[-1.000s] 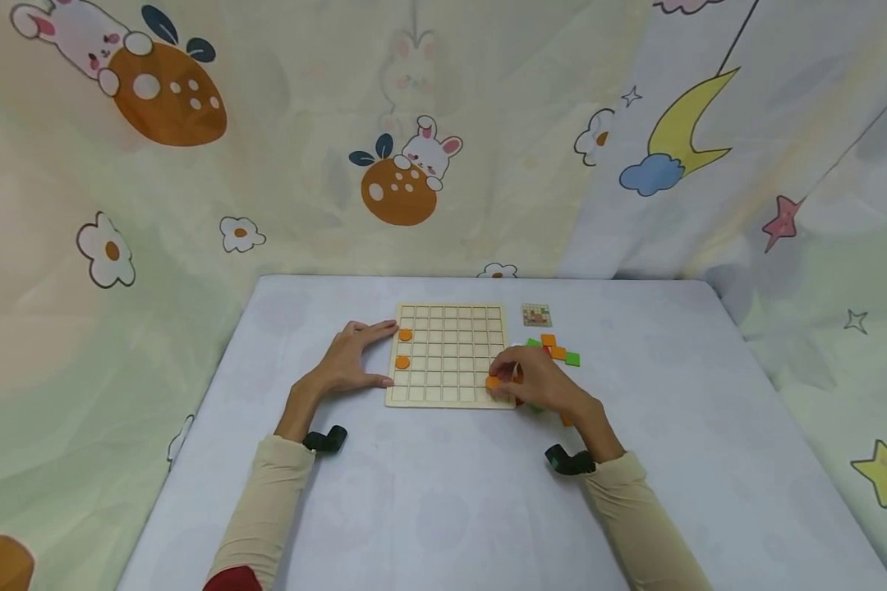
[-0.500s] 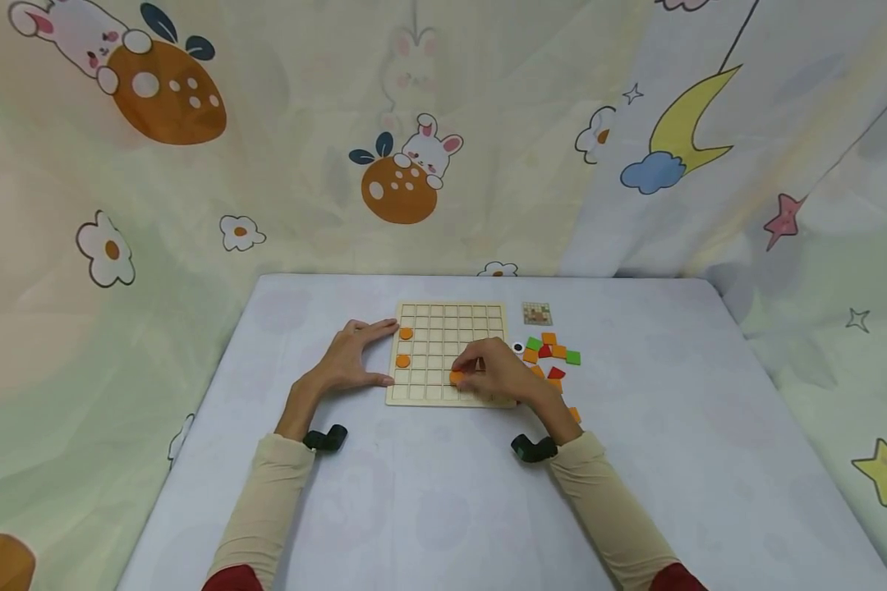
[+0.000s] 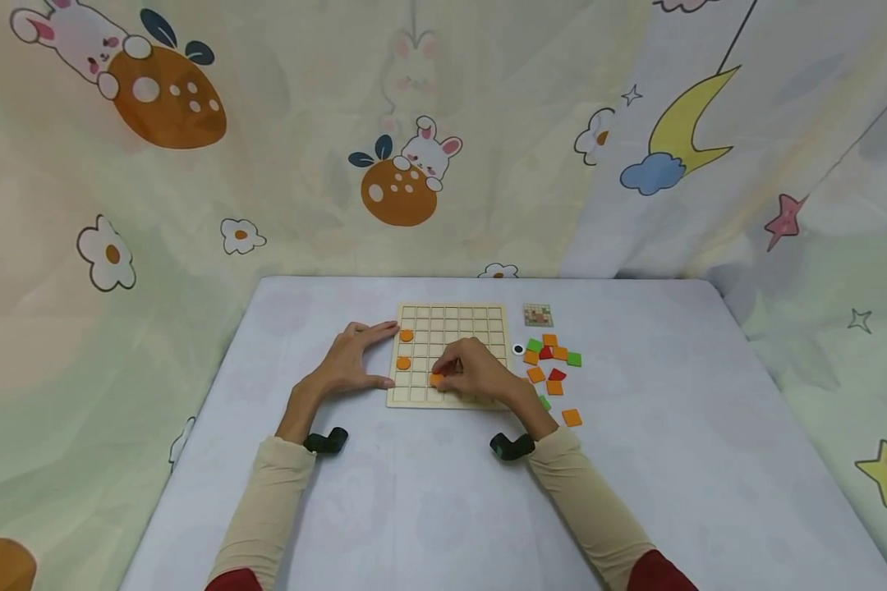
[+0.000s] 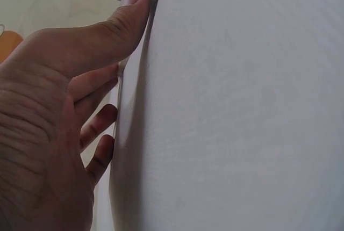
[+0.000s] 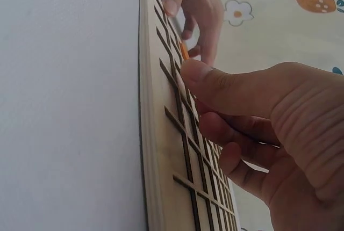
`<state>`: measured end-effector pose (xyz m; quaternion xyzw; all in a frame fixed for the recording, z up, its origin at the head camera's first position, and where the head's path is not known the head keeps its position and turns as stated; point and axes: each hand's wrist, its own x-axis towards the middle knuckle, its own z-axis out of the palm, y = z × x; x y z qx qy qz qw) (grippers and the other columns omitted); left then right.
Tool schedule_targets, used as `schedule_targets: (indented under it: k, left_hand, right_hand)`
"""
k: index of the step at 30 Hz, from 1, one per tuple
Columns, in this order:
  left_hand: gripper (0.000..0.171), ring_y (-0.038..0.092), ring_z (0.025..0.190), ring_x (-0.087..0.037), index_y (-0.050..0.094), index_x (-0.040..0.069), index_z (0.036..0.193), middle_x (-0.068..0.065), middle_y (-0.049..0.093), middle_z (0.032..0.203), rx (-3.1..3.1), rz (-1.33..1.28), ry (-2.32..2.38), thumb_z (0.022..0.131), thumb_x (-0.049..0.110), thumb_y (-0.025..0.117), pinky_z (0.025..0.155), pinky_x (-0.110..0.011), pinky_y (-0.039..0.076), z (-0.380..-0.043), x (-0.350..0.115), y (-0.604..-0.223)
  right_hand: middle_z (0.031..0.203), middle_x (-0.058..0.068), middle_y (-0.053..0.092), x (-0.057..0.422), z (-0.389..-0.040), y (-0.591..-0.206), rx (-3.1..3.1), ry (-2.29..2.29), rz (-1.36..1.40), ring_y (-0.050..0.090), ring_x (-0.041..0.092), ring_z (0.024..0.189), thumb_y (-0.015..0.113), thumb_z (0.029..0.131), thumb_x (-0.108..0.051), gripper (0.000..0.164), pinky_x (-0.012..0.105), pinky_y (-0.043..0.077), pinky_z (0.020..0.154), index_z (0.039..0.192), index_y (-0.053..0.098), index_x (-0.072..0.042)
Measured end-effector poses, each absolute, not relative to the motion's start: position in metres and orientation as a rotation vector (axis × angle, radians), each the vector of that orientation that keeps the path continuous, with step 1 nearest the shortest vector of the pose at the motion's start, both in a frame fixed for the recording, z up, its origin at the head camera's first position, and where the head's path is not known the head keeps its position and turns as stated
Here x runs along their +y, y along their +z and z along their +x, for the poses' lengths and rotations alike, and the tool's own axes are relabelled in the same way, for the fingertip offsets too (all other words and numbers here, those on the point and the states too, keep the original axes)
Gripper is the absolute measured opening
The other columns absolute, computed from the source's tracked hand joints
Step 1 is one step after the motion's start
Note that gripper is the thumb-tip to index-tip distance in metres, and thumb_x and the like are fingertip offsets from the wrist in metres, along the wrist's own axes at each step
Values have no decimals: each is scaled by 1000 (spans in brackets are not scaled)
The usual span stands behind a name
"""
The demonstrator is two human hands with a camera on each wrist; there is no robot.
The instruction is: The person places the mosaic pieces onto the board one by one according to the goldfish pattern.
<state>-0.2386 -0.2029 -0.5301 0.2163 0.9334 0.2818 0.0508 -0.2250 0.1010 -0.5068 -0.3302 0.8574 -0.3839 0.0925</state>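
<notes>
Pinching one orange piece (image 3: 436, 380), the right hand (image 3: 479, 369) overhangs one board (image 3: 449, 325) bearing two discs (image 3: 403, 363), left hand (image 3: 346, 358) spread.

A pale wooden grid board (image 3: 458, 327) lay flat, the left hand (image 3: 346, 359) touching its left edge near two orange discs (image 3: 406, 336); over it, the right hand (image 3: 479, 369) pinched another orange piece (image 3: 435, 380).
</notes>
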Motion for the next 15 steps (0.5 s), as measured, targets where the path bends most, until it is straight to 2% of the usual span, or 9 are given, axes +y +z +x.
schedule_targets:
  k: [15]
  left_hand:
    - [106, 46, 136, -31, 48, 24, 167, 2, 44, 175, 2851, 667, 847, 77, 48, 98, 111, -60, 38, -239, -204, -532]
  right_hand:
    - [99, 7, 80, 83, -226, -513, 2512, -1215, -967, 66, 9, 84, 90, 89, -8, 18, 22, 55, 77, 106, 85, -3]
